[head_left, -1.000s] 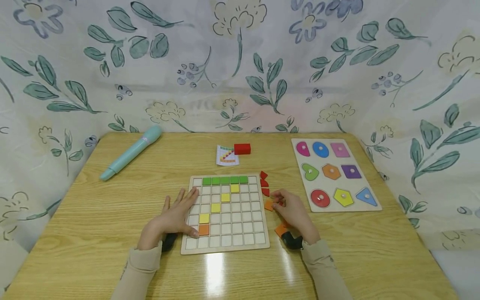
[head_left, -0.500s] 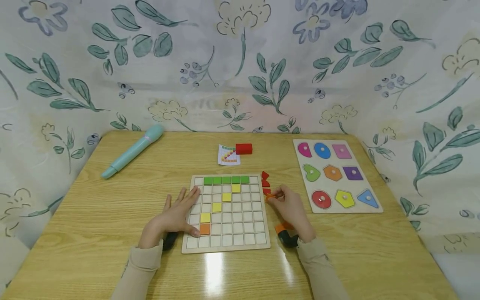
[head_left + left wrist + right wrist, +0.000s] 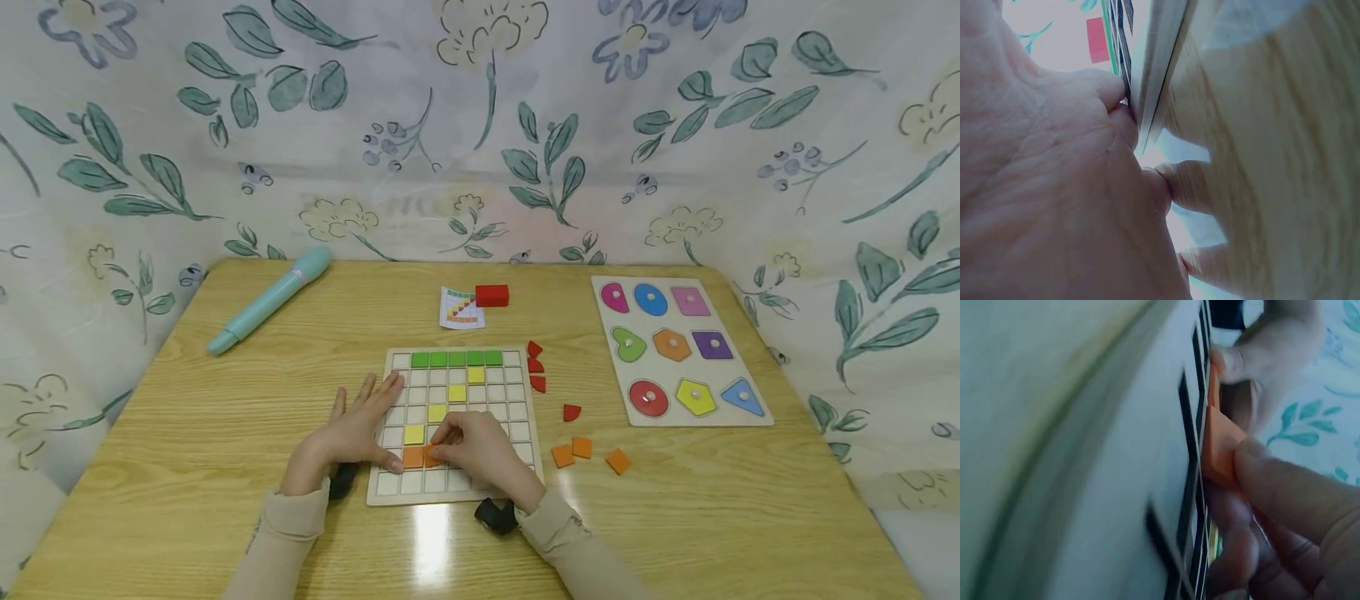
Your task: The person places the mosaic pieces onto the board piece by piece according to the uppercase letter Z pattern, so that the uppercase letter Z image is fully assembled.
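Note:
A wooden grid board (image 3: 481, 481) lies in front of me, with a row of green tiles (image 3: 457, 358) near its far edge and a slanting line of yellow tiles (image 3: 457, 392). My left hand (image 3: 356, 432) rests spread on the board's left edge, its thumb beside an orange tile (image 3: 412, 457) set in the grid. With thumb and fingers my right hand (image 3: 483, 450) pinches a second orange tile (image 3: 1222, 447), just right of the first. That tile is tilted against the grid in the right wrist view.
Several loose orange tiles (image 3: 582, 447) and red quarter-round pieces (image 3: 572, 412) lie right of the board. Behind it are a pattern card (image 3: 461, 315) and a red block (image 3: 492, 296). A shape puzzle (image 3: 660, 375) lies at right, a teal microphone-shaped object (image 3: 270, 300) at left.
My right hand has picked up an orange tile from the table right of the board and carried it left onto the grid. The left hand has stayed in place.

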The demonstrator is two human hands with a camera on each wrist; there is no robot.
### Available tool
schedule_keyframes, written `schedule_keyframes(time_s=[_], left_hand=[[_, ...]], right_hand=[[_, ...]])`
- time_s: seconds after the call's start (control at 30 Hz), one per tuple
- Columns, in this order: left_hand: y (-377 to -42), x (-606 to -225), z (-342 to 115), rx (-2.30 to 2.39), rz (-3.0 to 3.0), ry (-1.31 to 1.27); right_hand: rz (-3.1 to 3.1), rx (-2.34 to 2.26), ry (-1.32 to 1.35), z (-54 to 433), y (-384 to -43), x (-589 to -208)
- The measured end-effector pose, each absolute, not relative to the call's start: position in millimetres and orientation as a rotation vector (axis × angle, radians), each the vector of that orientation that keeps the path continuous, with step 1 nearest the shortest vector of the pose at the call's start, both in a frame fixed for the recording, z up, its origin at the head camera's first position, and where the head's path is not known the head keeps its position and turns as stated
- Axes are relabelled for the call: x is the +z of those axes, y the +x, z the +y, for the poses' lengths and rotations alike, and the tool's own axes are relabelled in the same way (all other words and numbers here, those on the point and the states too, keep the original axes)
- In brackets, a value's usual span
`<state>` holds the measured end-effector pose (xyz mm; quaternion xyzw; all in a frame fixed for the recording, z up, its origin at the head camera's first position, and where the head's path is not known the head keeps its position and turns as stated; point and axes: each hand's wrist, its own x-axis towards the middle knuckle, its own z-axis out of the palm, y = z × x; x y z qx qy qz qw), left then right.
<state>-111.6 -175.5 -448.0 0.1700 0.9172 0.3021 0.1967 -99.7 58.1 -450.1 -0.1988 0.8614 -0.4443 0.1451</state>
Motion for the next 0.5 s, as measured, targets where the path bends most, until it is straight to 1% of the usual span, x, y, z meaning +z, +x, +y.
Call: schedule_keyframes(time_s=[0.3, 0.5], left_hand=[[-112, -449, -176, 0.843, 2.567, 0.47], [-112, -445, -175, 0.827, 2.566, 0.463]], right_hand=[[2.528, -1.227, -0.57, 53, -97, -449], [2.47, -1.299, -0.613, 69, -104, -451]])
